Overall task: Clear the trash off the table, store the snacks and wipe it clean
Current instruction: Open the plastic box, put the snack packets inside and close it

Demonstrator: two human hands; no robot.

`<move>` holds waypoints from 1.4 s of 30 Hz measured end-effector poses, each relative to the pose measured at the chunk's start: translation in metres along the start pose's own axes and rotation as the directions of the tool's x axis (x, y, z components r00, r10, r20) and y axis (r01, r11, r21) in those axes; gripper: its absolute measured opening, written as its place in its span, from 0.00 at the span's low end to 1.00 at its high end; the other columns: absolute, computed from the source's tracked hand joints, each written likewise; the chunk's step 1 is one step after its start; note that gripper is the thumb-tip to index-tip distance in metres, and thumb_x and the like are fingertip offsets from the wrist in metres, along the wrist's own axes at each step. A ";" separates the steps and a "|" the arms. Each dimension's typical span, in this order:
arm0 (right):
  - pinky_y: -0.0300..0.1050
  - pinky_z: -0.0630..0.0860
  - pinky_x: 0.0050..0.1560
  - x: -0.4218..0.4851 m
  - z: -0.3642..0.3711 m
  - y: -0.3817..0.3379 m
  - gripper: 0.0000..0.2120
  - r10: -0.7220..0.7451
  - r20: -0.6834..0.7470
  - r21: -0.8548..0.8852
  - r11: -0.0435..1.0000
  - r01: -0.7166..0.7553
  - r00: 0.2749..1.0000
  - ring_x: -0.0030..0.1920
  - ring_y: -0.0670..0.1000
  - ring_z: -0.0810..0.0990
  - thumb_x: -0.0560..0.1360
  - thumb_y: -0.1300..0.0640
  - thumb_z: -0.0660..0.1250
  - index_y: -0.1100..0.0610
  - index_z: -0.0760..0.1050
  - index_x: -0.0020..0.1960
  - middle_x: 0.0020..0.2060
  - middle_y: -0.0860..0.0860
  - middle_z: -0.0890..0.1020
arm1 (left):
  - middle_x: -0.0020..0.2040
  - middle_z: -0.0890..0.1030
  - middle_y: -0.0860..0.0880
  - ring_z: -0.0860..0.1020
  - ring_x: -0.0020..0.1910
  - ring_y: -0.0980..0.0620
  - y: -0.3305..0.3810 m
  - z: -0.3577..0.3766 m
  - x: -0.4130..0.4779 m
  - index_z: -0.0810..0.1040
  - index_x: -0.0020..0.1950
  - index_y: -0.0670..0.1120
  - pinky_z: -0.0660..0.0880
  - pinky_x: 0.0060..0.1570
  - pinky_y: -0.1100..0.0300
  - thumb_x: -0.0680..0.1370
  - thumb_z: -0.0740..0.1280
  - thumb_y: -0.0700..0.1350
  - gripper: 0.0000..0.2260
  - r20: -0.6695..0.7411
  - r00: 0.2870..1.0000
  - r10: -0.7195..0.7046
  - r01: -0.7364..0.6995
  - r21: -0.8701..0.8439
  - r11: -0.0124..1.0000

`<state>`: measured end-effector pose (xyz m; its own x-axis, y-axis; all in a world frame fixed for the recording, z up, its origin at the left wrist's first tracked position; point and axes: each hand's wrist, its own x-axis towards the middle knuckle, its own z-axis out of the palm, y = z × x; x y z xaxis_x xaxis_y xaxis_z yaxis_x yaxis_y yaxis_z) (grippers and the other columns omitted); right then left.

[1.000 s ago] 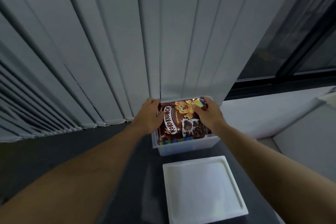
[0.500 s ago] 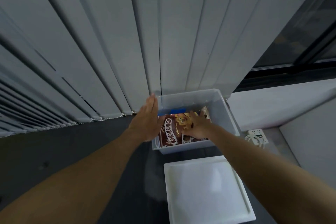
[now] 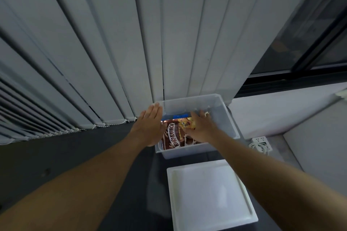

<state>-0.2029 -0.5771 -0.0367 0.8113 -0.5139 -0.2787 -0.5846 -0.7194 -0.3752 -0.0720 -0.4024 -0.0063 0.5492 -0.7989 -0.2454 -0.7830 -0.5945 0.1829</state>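
Right hand (image 3: pixel 200 127) grip spread flat, pressing the glossy Koko Krunch bag (image 3: pixel 173 138) inside the translucent plastic bin (image 3: pixel 228 118); left hand (image 3: pixel 150 126) open, flat beside the bin's left rim.

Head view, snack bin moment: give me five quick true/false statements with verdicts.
1. The Koko Krunch bag lies inside the clear plastic bin. True.
2. The white lid is fitted on the bin. False: it lies flat on the dark surface, nearer the person than the bin.
3. The right hand is inside the bin, flat on the bag. True.
4. The left hand is closed around the bag. False: it is open with fingers straight, at the bin's left wall.
5. The bin stands in the middle of the floor, away from the blinds. False: it sits at the foot of the vertical blinds.
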 end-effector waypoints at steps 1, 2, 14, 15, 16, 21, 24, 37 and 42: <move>0.65 0.65 0.72 -0.005 -0.004 -0.001 0.35 -0.023 -0.037 0.014 1.000 0.024 0.999 0.76 0.60 0.60 0.76 0.39 0.65 0.47 0.54 0.76 0.77 0.52 0.61 | 0.82 0.43 0.46 0.41 0.81 0.47 0.002 -0.002 -0.005 0.42 0.82 0.46 0.41 0.77 0.50 0.84 0.50 0.58 0.32 0.003 1.000 0.009 -0.009 -0.001 1.000; 0.64 0.66 0.71 -0.008 -0.006 -0.002 0.33 -0.039 -0.061 0.020 0.999 0.040 0.997 0.75 0.59 0.62 0.76 0.39 0.65 0.47 0.56 0.76 0.75 0.52 0.64 | 0.82 0.43 0.46 0.42 0.81 0.47 0.004 -0.004 -0.008 0.43 0.82 0.46 0.42 0.77 0.50 0.84 0.50 0.58 0.31 0.003 1.000 0.018 -0.018 0.000 1.000; 0.56 0.68 0.72 -0.098 -0.018 0.013 0.29 -0.081 -0.257 0.116 0.987 0.114 0.963 0.72 0.55 0.68 0.79 0.40 0.64 0.52 0.64 0.76 0.73 0.51 0.71 | 0.82 0.50 0.46 0.50 0.81 0.48 0.038 -0.008 -0.079 0.50 0.82 0.45 0.48 0.77 0.50 0.85 0.49 0.54 0.27 -0.020 0.984 0.178 -0.176 0.071 0.982; 0.56 0.67 0.73 -0.106 -0.017 0.016 0.30 -0.075 -0.264 0.103 0.989 0.105 0.962 0.73 0.55 0.67 0.79 0.40 0.63 0.52 0.62 0.77 0.74 0.51 0.70 | 0.82 0.50 0.47 0.49 0.81 0.48 0.039 -0.005 -0.084 0.50 0.82 0.45 0.48 0.77 0.50 0.85 0.48 0.54 0.27 -0.012 0.984 0.179 -0.178 0.065 0.982; 0.55 0.64 0.74 -0.114 -0.014 0.019 0.30 -0.071 -0.265 0.088 0.991 0.098 0.962 0.75 0.55 0.64 0.80 0.40 0.61 0.52 0.61 0.77 0.75 0.52 0.68 | 0.83 0.49 0.47 0.48 0.81 0.49 0.040 -0.001 -0.090 0.49 0.82 0.45 0.47 0.78 0.50 0.85 0.48 0.54 0.27 -0.001 0.984 0.179 -0.178 0.054 0.982; 0.54 0.48 0.78 -0.144 0.008 0.036 0.33 -0.059 -0.297 0.046 0.996 0.076 0.953 0.80 0.55 0.49 0.81 0.40 0.59 0.51 0.53 0.80 0.81 0.51 0.53 | 0.83 0.49 0.48 0.45 0.81 0.50 0.042 0.024 -0.114 0.49 0.82 0.47 0.44 0.78 0.52 0.85 0.50 0.53 0.27 -0.018 0.974 0.224 -0.224 0.001 0.974; 0.59 0.57 0.77 -0.160 0.026 0.047 0.34 -0.058 -0.323 0.026 0.997 0.070 0.945 0.80 0.57 0.51 0.80 0.40 0.60 0.51 0.52 0.80 0.81 0.53 0.50 | 0.82 0.50 0.49 0.45 0.81 0.51 0.042 0.042 -0.126 0.49 0.82 0.47 0.43 0.79 0.53 0.84 0.54 0.51 0.27 -0.107 0.953 0.284 -0.285 0.008 0.959; 0.60 0.71 0.66 -0.185 0.073 0.090 0.32 0.469 0.010 0.112 0.877 -0.467 0.883 0.69 0.61 0.69 0.78 0.46 0.66 0.56 0.58 0.76 0.70 0.57 0.68 | 0.79 0.61 0.41 0.66 0.75 0.41 0.061 0.109 -0.138 0.48 0.81 0.42 0.65 0.72 0.49 0.84 0.56 0.53 0.31 0.301 0.954 0.001 0.074 -0.239 0.968; 0.58 0.72 0.64 -0.181 0.073 0.092 0.26 0.580 0.026 0.165 0.801 -0.576 0.814 0.66 0.63 0.69 0.78 0.55 0.66 0.58 0.61 0.72 0.66 0.59 0.69 | 0.73 0.68 0.41 0.70 0.70 0.42 0.066 0.119 -0.125 0.62 0.76 0.42 0.70 0.68 0.50 0.80 0.63 0.44 0.25 0.253 0.958 -0.132 0.223 -0.375 0.900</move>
<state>-0.4047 -0.5161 -0.0854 0.3213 -0.8236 -0.4675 -0.9365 -0.2033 -0.2856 -0.2271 -0.3305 -0.0769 0.5557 -0.6641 -0.5001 -0.4729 -0.7472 0.4669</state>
